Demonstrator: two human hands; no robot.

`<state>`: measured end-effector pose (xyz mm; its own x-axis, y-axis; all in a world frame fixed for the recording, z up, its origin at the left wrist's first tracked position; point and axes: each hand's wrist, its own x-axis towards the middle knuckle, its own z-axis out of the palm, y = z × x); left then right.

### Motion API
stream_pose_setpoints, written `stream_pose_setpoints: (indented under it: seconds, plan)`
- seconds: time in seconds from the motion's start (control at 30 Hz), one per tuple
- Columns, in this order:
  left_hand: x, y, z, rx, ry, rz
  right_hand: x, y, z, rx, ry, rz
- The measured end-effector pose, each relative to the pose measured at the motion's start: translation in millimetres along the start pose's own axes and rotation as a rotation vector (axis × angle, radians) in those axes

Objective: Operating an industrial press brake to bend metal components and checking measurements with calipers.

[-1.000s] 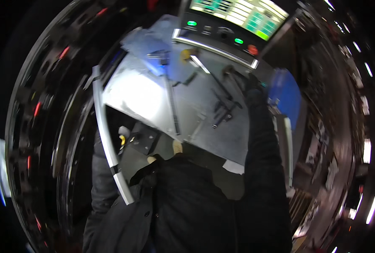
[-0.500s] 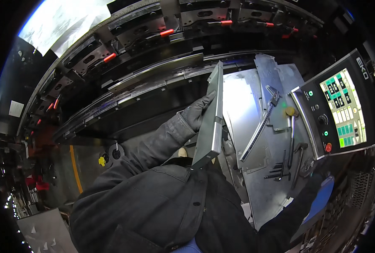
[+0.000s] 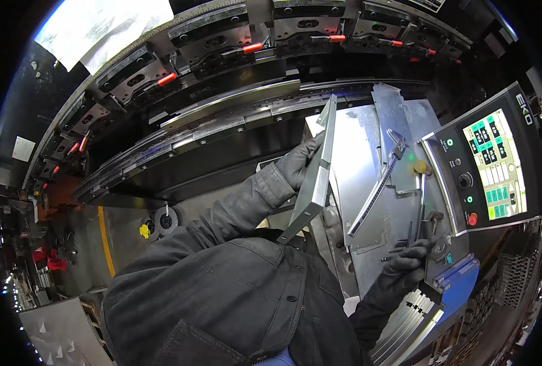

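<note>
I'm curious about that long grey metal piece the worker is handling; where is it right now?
In the head view the bent metal strip stands on edge at centre, gripped by the gloved left hand, just left of the shiny sheet-metal table.

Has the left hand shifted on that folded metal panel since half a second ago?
No. The left hand grips the folded metal panel at the same spot on its left edge, equally far left of the control panel.
</note>
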<state>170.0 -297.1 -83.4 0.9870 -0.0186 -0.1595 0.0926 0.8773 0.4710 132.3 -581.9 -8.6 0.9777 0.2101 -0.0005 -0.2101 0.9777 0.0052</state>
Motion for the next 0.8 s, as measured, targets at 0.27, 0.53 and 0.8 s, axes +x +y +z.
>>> stream_pose_setpoints:
  seconds: [0.27, 0.53, 0.8]
  plan:
    - [-11, -5, -4, 0.098, -0.011, 0.067, 36, -5, -6, -1.330, -0.542, 0.036]
    - [-18, -16, -8, 0.161, -0.009, 0.147, 37, 98, 72, -1.344, -0.483, -0.079]
    - [-32, -17, -16, 0.229, 0.008, 0.249, 56, 106, 67, -1.565, -0.974, 0.216]
